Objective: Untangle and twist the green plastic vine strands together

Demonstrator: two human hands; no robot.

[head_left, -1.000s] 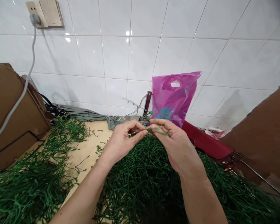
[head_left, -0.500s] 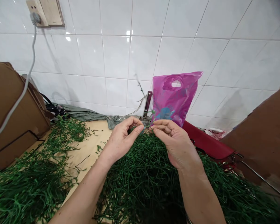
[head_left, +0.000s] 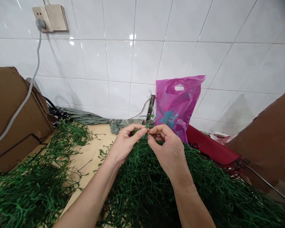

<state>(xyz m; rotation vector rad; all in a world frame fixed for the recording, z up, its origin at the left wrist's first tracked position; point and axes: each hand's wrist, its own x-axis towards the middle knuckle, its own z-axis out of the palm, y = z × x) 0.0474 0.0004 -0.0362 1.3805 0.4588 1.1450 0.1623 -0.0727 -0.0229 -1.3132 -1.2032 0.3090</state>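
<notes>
My left hand [head_left: 127, 141] pinches a thin green plastic stem [head_left: 147, 125] between thumb and forefinger. Close against it, my right hand [head_left: 167, 147] has its thumb and forefinger closed at the same stem, fingertips almost touching the left ones. Much of the stem is hidden by the fingers. Below both hands lies a big heap of green artificial plant stems [head_left: 142, 183], thin and tangled, with small forked tips. A second pile of green stems [head_left: 33, 180] spreads on the left.
A pink plastic bag [head_left: 178, 104] stands against the tiled wall, with a red bag [head_left: 211, 145] beside it. Cardboard boxes [head_left: 16, 104] flank the left, brown board [head_left: 268, 136] the right. A grey cable [head_left: 34, 74] hangs from the socket. Tan surface [head_left: 89, 152] shows between the piles.
My right hand has shifted left, bringing its fingertips close to my left hand's. The stem's protruding part has changed position. The view has tilted slightly upward.
</notes>
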